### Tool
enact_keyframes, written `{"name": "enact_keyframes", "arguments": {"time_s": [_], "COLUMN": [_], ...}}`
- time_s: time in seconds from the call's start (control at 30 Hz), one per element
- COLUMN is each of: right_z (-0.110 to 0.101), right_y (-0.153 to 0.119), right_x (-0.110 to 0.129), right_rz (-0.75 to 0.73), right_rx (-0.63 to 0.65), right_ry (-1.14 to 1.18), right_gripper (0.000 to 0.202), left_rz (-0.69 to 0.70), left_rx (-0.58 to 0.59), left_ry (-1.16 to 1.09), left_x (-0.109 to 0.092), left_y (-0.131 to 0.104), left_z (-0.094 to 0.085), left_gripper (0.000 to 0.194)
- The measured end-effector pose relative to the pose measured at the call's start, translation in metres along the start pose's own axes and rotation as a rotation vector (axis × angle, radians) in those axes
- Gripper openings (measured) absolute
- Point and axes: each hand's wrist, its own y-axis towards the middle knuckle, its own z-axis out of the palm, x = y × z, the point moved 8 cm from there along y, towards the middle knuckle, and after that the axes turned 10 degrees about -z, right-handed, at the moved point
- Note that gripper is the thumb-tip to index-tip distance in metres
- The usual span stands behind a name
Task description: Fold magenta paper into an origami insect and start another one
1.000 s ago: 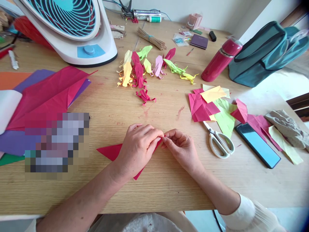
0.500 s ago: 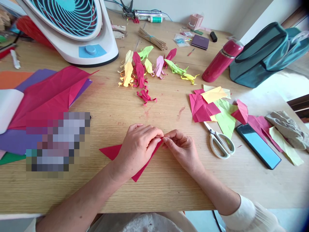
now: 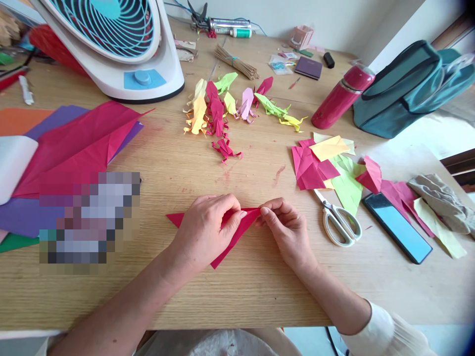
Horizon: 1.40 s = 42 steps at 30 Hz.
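Observation:
A folded sheet of red paper point(image 3: 237, 236) lies at the table's front middle, with pointed corners showing to the left and below. My left hand point(image 3: 210, 225) is curled over its middle, thumb and fingers closed on the paper and hiding much of it. Between thumb and forefinger, my right hand point(image 3: 287, 230) pinches the paper's right tip. Beyond the hands sits a small red origami figure point(image 3: 225, 149) with thin curled legs. Farther back is a group of several folded paper figures point(image 3: 215, 111) in red, yellow, green and lilac.
White-handled scissors point(image 3: 339, 225) and a phone point(image 3: 397, 227) lie to the right, by creased paper pieces point(image 3: 315, 165). Behind them stand a red bottle point(image 3: 343, 96) and a teal bag point(image 3: 393, 104). A fan point(image 3: 144, 81) and large coloured sheets point(image 3: 74, 148) occupy the left.
The red paper has shifted and turned slightly to the right. My right hand has drawn its tip rightward, away from my left hand, so more paper shows between them.

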Motion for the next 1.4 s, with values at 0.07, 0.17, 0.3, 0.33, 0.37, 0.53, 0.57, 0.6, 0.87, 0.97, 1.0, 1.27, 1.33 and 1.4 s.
{"name": "enact_keyframes", "arguments": {"time_s": [0.07, 0.17, 0.3, 0.33, 0.37, 0.53, 0.57, 0.6, 0.87, 0.97, 1.0, 1.27, 1.33, 1.4], "right_z": [-0.002, -0.003, -0.002, -0.002, -0.002, -0.001, -0.001, -0.001, 0.001, 0.0, 0.0, 0.002, 0.002, 0.002], "right_y": [0.0, 0.0, 0.0, 0.0, 0.0, -0.001, -0.001, -0.001, -0.001, -0.001, -0.001, -0.001, -0.001, -0.001], "right_x": [0.0, 0.002, 0.003, 0.003, 0.003, 0.004, 0.004, 0.004, 0.004, 0.005, 0.005, 0.005, 0.005, 0.005], "right_rz": [-0.004, -0.012, -0.021, -0.021, -0.021, -0.02, -0.019, -0.017, -0.002, -0.009, -0.013, -0.026, -0.024, -0.025], "right_rx": [-0.016, -0.022, -0.003, 0.001, 0.004, 0.011, 0.013, 0.013, 0.018, 0.015, 0.015, 0.062, 0.075, 0.082], "right_ry": [-0.015, -0.033, -0.036, -0.038, -0.038, -0.011, -0.007, -0.004, 0.014, 0.018, 0.019, 0.068, 0.072, 0.082], "right_gripper": [0.024, 0.025, 0.024, 0.024, 0.023, 0.021, 0.021, 0.021, 0.02, 0.02, 0.019, 0.016, 0.015, 0.014], "left_rz": [-0.042, -0.078, -0.1, -0.104, -0.106, -0.112, -0.113, -0.113, -0.103, -0.107, -0.106, -0.006, -0.014, -0.033], "left_rx": [0.017, 0.022, 0.01, 0.009, 0.008, -0.003, -0.008, -0.014, -0.053, -0.058, -0.057, 0.073, 0.117, 0.14], "left_ry": [0.002, -0.011, -0.029, -0.033, -0.036, -0.04, -0.041, -0.042, -0.043, -0.042, -0.048, -0.104, -0.124, -0.142], "left_x": [0.004, 0.007, 0.007, 0.007, 0.007, 0.007, 0.007, 0.006, 0.004, 0.003, 0.002, -0.002, -0.001, 0.0], "left_y": [0.0, 0.0, 0.002, 0.002, 0.002, 0.001, 0.001, 0.0, 0.0, 0.0, 0.001, 0.001, 0.002, 0.002], "left_z": [0.0, -0.002, -0.004, -0.005, -0.005, -0.006, -0.007, -0.007, -0.011, -0.013, -0.013, -0.007, -0.005, -0.004], "left_gripper": [0.016, 0.017, 0.018, 0.018, 0.018, 0.019, 0.019, 0.019, 0.022, 0.021, 0.02, 0.02, 0.016, 0.015]}}
